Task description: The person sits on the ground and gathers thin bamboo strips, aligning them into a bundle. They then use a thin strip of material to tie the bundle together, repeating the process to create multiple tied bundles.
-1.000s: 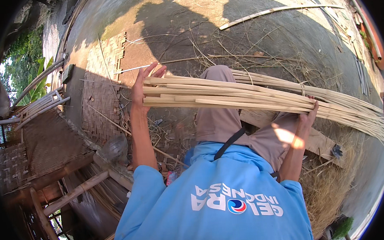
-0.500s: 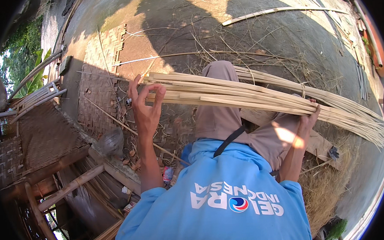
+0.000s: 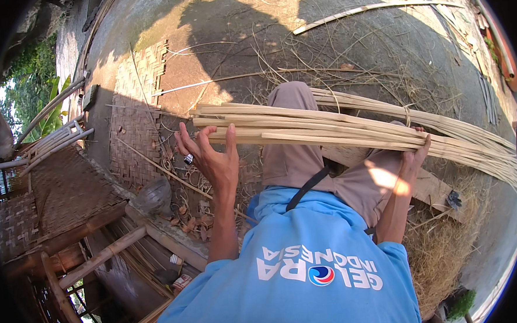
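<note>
A loose bundle of pale bamboo strips [image 3: 315, 126] lies across above my lap, its cut ends uneven on the left. My right hand [image 3: 411, 156] is wrapped round the bundle right of the middle. My left hand [image 3: 214, 161], with a ring on one finger, is at the left ends; its fingers are spread and the fingertips are close to or touching the lowest strips. Just beyond lies a second bamboo bundle [image 3: 369, 104], bound with a thin tie [image 3: 407, 115]. Its right part runs alongside the held strips.
A flat wooden board [image 3: 432, 193] slants beside my right leg, above a heap of fine shavings [image 3: 445, 257]. A woven bamboo mat [image 3: 135, 103] lies on the ground ahead left. One long split bamboo piece [image 3: 373, 8] lies farther off. A bamboo frame [image 3: 105, 257] stands at lower left.
My left hand has moved right and toward me along the strip ends, its fingers still spread. The bundle's left ends have dropped slightly. My right hand keeps its grip.
</note>
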{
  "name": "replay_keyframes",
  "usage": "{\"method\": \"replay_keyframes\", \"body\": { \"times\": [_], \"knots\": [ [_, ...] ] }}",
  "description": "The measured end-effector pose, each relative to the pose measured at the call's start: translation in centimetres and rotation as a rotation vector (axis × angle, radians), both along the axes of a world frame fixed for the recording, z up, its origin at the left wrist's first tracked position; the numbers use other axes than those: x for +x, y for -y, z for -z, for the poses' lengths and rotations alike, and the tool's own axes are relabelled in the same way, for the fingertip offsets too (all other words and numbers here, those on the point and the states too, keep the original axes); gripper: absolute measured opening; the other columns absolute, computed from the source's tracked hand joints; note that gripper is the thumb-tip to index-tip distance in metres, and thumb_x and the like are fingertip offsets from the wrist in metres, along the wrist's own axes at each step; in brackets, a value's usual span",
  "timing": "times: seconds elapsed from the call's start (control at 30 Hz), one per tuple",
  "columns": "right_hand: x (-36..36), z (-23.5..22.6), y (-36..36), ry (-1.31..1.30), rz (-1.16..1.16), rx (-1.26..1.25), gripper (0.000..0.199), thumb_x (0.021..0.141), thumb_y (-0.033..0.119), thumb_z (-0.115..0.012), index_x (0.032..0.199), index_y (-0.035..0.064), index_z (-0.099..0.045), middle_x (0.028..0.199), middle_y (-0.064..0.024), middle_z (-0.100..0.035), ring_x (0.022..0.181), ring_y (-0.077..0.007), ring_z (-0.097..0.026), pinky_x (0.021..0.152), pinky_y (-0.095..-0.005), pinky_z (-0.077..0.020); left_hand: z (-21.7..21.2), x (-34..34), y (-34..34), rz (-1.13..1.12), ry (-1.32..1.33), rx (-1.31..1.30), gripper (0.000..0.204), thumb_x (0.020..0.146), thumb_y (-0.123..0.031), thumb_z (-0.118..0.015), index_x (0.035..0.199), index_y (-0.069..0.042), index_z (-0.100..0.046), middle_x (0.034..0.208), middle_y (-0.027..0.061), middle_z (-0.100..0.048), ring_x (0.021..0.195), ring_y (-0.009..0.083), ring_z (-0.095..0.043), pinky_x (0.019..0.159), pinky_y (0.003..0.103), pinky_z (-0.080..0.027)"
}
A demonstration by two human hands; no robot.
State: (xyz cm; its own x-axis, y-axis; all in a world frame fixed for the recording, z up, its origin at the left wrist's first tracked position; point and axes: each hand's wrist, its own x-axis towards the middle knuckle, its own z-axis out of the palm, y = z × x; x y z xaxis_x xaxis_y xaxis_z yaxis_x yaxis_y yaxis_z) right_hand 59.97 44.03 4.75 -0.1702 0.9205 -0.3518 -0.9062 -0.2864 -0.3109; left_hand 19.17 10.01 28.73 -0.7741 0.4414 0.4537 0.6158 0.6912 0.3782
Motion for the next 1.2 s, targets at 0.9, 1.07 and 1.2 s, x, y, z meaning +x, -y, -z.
{"method": "replay_keyframes", "body": {
  "times": [0.9,1.07,1.2],
  "knots": [
    [-0.8,-0.5,0.3,0.093,0.026,-0.011,0.031,0.101,0.032,-0.054,0.11,0.0023,-0.055,0.101,-0.0124,-0.062,0.101,-0.0251,-0.06,0.1,-0.0407,-0.0501,-4.6,-6.7,-7.1,0.448,0.488,-0.653,0.04,0.098,-0.048,-0.058,0.108,-0.014,-0.077,0.099,0.0083,-0.075,0.1,0.0294,-0.069,0.121,0.058,0.006],
    [-0.4,0.0,0.0,0.043,0.023,-0.025,0.031,0.101,0.031,-0.054,0.111,0.0016,-0.055,0.101,-0.0122,-0.062,0.1,-0.0244,-0.06,0.099,-0.0393,-0.0504,-4.0,-5.7,-8.8,0.528,0.481,-0.411,0.034,0.098,-0.041,-0.06,0.097,-0.012,-0.077,0.089,0.007,-0.075,0.091,0.0285,-0.07,0.108,0.046,-0.038],
    [-1.2,-0.8,0.4,0.029,-0.021,0.024,0.03,0.101,0.03,-0.055,0.111,0.0015,-0.055,0.101,-0.0122,-0.062,0.1,-0.0241,-0.06,0.097,-0.039,-0.0508,-3.7,-3.3,-10.3,0.748,0.82,0.224,0.026,0.098,-0.032,-0.065,0.098,-0.007,-0.075,0.091,0.0072,-0.074,0.099,0.024,-0.071,0.098,0.04,-0.053]
  ]
}}
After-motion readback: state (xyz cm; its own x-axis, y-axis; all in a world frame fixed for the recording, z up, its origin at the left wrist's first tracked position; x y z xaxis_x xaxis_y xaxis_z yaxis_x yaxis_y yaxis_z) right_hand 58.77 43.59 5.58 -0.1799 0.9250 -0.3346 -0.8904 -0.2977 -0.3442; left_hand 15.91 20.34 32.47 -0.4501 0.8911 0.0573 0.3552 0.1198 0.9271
